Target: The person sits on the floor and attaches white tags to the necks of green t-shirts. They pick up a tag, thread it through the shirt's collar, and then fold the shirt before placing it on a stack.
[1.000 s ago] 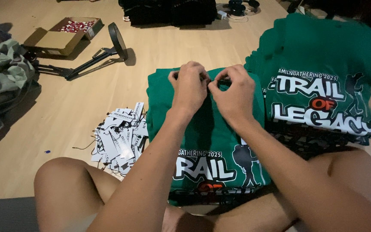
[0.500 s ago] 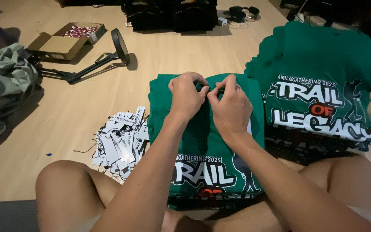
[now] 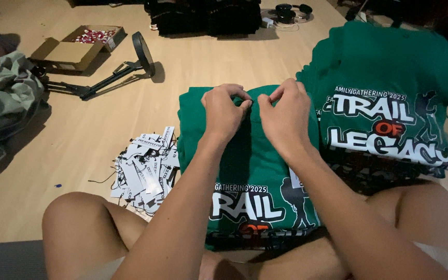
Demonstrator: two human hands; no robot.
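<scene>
Folded green shirt is laid on the wood floor, between the knees, printed front facing up. Left hand and right hand are placed side by side on its far edge, at the collar. Fingers of both are curled narrow, tips pinched together on the collar fabric; whether anything small is held between them cannot be told. The two hands are almost touching at the fingertips.

Stack of green shirts is seen just right of the shirt, edges touching. Pile of white tags is scattered just left of it. Further left: camo cloth. Beyond: black stand lying flat, open cardboard box near it. Dark clothes and headphones are at the far edge.
</scene>
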